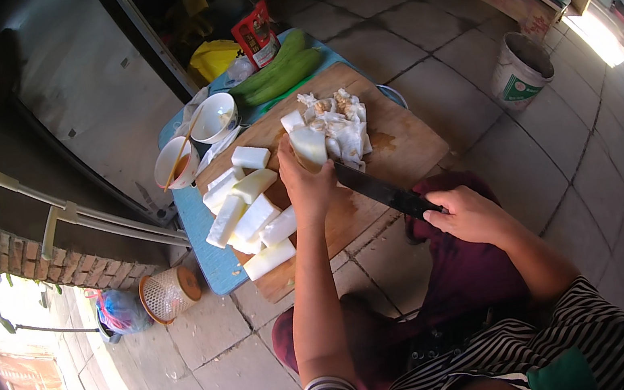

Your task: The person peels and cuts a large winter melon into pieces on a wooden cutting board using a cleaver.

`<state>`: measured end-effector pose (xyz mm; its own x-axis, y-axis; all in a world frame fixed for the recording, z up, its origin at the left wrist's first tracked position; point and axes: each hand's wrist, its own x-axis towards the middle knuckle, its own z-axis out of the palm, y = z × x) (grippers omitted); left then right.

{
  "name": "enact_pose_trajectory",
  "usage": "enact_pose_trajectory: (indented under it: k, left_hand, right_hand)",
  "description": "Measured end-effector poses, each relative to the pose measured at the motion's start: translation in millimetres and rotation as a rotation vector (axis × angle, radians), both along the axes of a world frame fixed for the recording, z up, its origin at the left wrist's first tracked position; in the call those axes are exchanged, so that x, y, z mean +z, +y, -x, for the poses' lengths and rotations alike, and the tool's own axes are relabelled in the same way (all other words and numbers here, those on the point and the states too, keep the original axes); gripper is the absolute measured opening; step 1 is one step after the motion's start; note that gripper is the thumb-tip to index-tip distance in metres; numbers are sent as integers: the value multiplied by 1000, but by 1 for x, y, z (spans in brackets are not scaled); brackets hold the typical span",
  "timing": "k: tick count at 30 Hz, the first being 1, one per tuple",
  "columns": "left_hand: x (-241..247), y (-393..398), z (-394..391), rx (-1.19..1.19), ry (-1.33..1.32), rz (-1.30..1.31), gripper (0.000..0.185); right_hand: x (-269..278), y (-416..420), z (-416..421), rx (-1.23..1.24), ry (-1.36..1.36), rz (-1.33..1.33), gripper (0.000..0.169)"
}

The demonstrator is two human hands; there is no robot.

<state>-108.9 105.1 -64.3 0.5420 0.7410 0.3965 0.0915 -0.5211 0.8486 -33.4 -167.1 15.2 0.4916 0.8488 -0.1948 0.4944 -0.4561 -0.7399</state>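
My left hand (pixel 307 182) grips a pale chunk of gourd, probably winter melon (pixel 310 145), over the wooden cutting board (pixel 401 141). In my right hand (pixel 465 215) is the dark handle of a knife (pixel 375 186). Its blade points up and left, with the tip end close to the held chunk; whether it touches is hard to tell. Several cut white gourd pieces (pixel 256 216) lie heaped on the board's left side. Just beyond my left hand sits a pile of soft white pith with seeds (pixel 340 123).
The board overhangs a low blue table (pixel 208 254). Two bowls (pixel 213 119), one with chopsticks (pixel 182 151), stand at its left. Long green gourds (pixel 281 74) and a red pouch (pixel 256 35) lie behind. A bucket (pixel 520 70) and a wicker basket (pixel 170 295) are on the tiled floor.
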Motion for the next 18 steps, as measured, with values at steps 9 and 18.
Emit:
enact_pose_trajectory:
  k: [9,18]
  left_hand:
    - [21,-16,8,102,166,-112,85]
    - [15,-27,28,91,178,-178,84]
  right_hand:
    - [-11,10,-6,-66,-353,-25,24]
    - [-18,20,-11,-101,-308,-71,26]
